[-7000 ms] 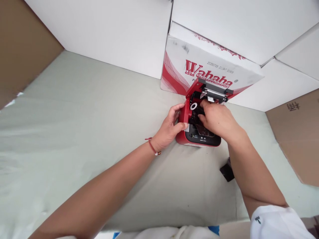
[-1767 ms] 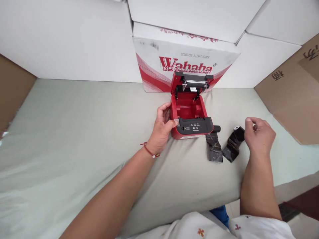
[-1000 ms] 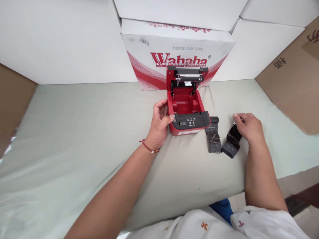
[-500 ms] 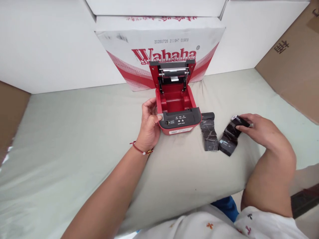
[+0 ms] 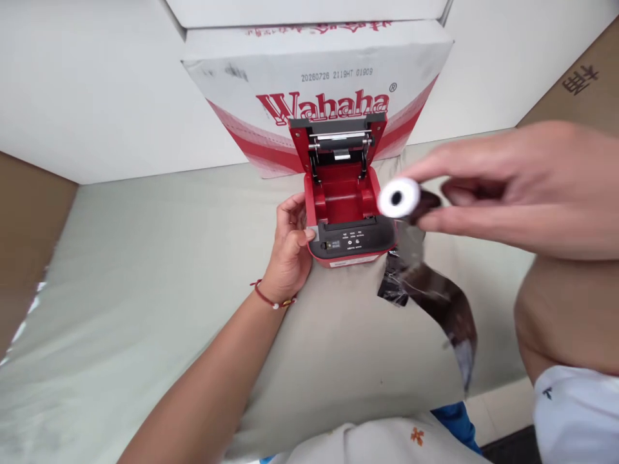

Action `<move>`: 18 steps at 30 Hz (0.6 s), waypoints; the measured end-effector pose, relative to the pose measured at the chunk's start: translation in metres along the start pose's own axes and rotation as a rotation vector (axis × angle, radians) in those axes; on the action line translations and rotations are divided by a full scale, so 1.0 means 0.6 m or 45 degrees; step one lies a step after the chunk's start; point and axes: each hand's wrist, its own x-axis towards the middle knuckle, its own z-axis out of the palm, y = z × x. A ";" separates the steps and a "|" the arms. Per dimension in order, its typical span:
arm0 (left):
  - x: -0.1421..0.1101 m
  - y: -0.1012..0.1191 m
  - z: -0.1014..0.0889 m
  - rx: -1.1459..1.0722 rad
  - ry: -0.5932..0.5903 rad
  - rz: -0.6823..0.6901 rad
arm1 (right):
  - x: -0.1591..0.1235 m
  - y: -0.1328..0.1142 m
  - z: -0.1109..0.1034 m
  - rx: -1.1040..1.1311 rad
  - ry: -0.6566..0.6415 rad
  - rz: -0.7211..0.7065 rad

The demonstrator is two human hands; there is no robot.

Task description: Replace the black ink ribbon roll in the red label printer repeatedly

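A small red and black label printer sits on the cloth with its lid raised, and its red inner bay looks bare. My left hand grips the printer's left side, thumb on the front corner. Pinched between the fingers and thumb of my right hand is a small roll of black ribbon, its white end with a dark hole facing me. The roll is raised at the printer's right side; its loose tail hangs down, blurred. Below it lies another black strip, partly hidden by the tail.
Behind the printer stands a white and red Wahaha carton, close to the raised lid. Brown cardboard borders the left side, more cardboard the right. Pale green cloth covers the surface.
My right hand has lifted the roll off the cloth and moved it up and left beside the printer, so its tail now hangs. My left hand keeps its grip on the printer.
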 end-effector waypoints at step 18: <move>-0.007 0.007 0.003 0.036 -0.007 -0.042 | 0.182 -0.046 0.159 -0.465 -0.200 0.093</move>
